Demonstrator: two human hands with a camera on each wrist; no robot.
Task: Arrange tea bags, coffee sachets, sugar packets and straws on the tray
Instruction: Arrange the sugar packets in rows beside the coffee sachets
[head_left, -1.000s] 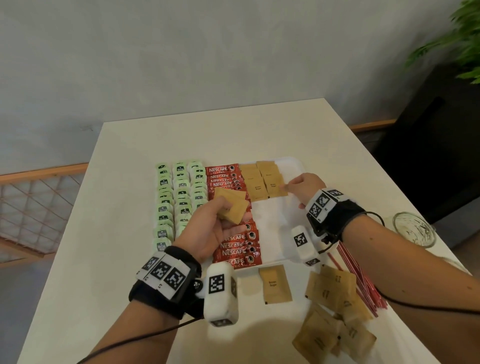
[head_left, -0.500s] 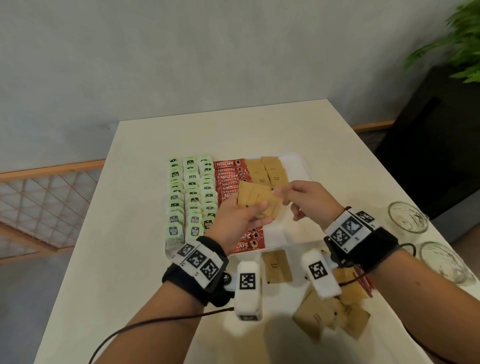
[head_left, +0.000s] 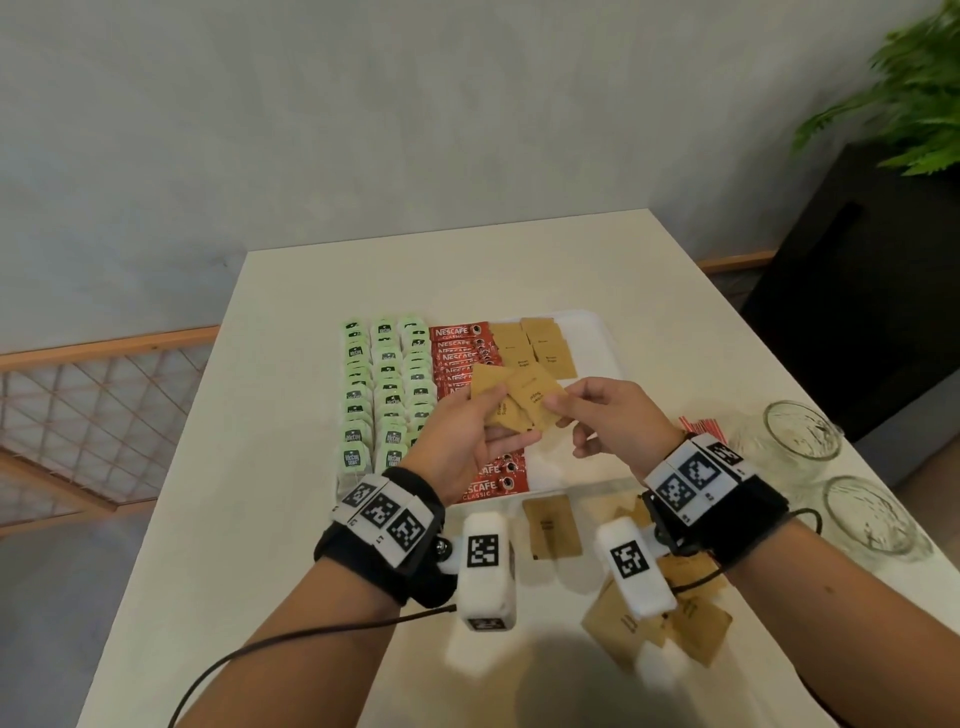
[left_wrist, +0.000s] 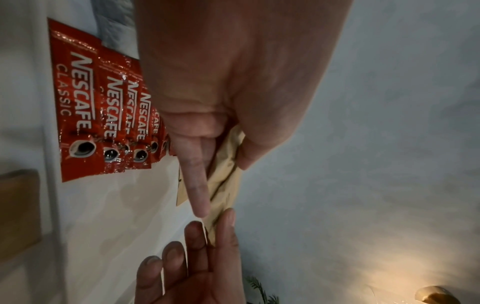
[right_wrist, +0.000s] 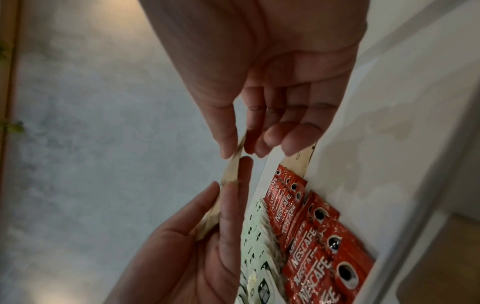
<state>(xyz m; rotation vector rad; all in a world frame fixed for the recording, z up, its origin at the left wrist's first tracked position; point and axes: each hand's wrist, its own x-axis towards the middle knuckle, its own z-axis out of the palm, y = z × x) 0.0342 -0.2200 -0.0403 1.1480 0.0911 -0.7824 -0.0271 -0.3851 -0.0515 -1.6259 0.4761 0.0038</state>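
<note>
Reading "NESCAFE CLASSIC" in white on red, the coffee sachets are seen laid in an overlapping column on the white tray, between three rows of pale green tea bags and two short rows of brown sugar packets; the print on these is too small to be read with certainty. A small fan of sugar packets is held above the tray by the left hand, thumb on top, while one packet's edge is pinched between thumb and forefinger of the right hand. More packets are scattered on the cream worktop nearer the person, with red straws and two glass jars at the right. A grey wall and a potted plant are seen behind.
</note>
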